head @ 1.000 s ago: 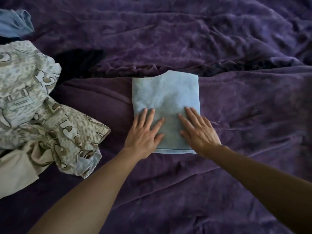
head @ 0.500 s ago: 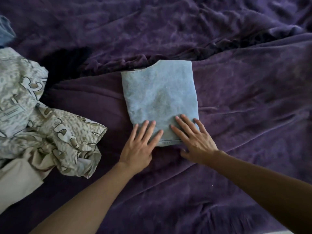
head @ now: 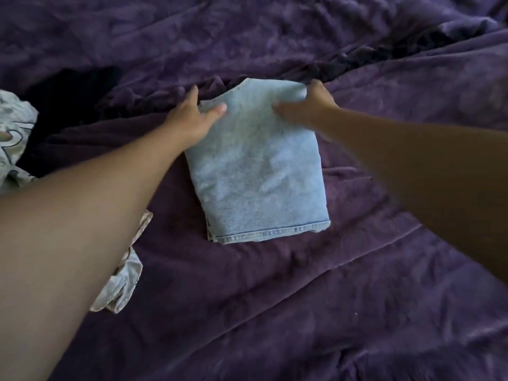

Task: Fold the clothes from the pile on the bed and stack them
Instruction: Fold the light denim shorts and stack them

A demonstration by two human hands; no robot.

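Item: folded jeans point(head: 258, 171), light blue denim, one compact rectangle. Location: middle of the bed point(head: 357, 284), lying flat on the purple cover, stitched hem edge nearest the camera, far edge at the ridge of rumpled cover.

Left hand point(head: 189, 119): at the far left corner of the jeans. Thumb lies on top of the denim; the fingers go past the edge and seem tucked at or under it. A pinch on the corner appears likely, though the underside is hidden.

Right hand point(head: 308, 108): at the far right corner, thumb on top, fingers curled over the far edge. Blurred; it looks clamped on the corner, judged not certain.

Pile, unfolded: a pale patterned garment point(head: 16, 133) at the left edge of the view, well apart from the jeans, partly hidden by the left forearm. A loose end of it point(head: 123, 284) shows below that arm.

Status: one garment folded. No stack is visible. The step in hand is judged to be either a last fold toward the hem or a lift to carry the jeans off. Remaining: the patterned garment at least; the rest of the pile lies out of view.
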